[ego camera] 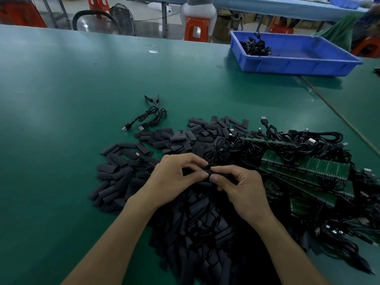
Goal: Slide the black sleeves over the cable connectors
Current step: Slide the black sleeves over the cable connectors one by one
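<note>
Left hand [174, 177] and right hand [236, 188]: fingers [214, 178] pinching one black sleeve [208, 171], apparently on a cable, above sleeve pile [195, 223].

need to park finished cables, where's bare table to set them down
Bare green table lies left of the sleeve pile, and beyond it up to the blue bin. Right of the pile is crowded with cables and green boards.
</note>
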Demonstrator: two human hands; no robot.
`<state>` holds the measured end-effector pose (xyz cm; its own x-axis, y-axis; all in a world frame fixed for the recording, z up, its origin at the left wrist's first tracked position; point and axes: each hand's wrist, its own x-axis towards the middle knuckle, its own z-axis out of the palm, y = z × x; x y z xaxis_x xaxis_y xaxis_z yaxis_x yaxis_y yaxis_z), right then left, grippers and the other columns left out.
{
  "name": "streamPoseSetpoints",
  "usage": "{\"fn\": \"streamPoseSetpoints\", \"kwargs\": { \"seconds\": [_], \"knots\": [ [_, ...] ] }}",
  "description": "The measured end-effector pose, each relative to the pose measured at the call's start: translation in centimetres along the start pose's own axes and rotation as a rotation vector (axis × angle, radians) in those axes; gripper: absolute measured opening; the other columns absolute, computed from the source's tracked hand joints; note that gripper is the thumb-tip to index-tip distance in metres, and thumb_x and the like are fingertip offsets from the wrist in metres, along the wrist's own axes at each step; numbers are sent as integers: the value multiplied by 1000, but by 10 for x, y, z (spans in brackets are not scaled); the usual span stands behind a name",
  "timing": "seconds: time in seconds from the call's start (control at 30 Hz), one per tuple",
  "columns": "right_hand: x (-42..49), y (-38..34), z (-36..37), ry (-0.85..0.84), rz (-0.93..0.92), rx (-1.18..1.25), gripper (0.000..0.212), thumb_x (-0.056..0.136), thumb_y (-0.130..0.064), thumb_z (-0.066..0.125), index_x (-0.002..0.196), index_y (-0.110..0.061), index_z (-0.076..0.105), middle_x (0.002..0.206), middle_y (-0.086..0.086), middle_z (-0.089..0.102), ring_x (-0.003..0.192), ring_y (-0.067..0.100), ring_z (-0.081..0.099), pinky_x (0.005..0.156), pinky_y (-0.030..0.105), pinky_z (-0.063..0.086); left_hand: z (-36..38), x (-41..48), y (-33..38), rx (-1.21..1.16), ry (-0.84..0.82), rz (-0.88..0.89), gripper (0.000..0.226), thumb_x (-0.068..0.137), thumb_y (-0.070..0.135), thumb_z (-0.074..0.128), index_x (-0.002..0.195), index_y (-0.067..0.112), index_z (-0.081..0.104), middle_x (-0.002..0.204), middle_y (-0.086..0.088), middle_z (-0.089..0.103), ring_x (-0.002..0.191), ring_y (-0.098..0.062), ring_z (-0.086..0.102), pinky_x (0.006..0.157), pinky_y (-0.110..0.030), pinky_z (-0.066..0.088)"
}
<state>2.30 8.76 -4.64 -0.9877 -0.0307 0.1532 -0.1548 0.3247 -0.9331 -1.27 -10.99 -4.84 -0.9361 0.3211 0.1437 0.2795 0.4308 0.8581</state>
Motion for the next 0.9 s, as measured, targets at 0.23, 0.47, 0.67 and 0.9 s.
{"fn": "streamPoseSetpoints", "kwargs": {
  "seconds": [0.23, 0.47, 0.67, 0.9],
  "knots": [
    [-2, 2, 1, 73, -14, 22, 16, 89, -16, 73, 93, -32, 74, 70, -12, 72, 55, 6, 64, 51, 13, 45, 0, 0, 3, 280, 142, 86, 17, 88, 50, 71, 87, 34, 77, 70, 17, 62, 75, -3, 57, 72, -29, 41],
    [-1, 2, 1, 38, 0, 26, 22, 85, -15, 78, 94, -36, 74, 72, -16, 73, 57, 3, 65, 55, 12, 47, 4, 0, 3, 222, 76, 41, 17, 89, 41, 71, 82, 28, 78, 70, 10, 68, 71, -8, 60, 71, -23, 40],
    [-1, 2, 2, 44, -24, -11, 20, 88, -13, 75, 95, -32, 74, 67, -20, 70, 52, 0, 61, 53, 9, 44, 3, 0, 3, 166, -22, 66, 15, 96, 29, 67, 91, 21, 79, 74, 4, 74, 72, -17, 68, 76, -36, 51],
    [1, 2, 0, 33, -9, 6, 16, 88, -14, 76, 93, -29, 76, 70, -10, 73, 57, 4, 64, 54, 11, 45, 3, -1, 2, 139, -16, 63, 10, 94, 27, 70, 89, 24, 78, 75, 10, 74, 70, -11, 67, 74, -29, 50]
  ]
}}
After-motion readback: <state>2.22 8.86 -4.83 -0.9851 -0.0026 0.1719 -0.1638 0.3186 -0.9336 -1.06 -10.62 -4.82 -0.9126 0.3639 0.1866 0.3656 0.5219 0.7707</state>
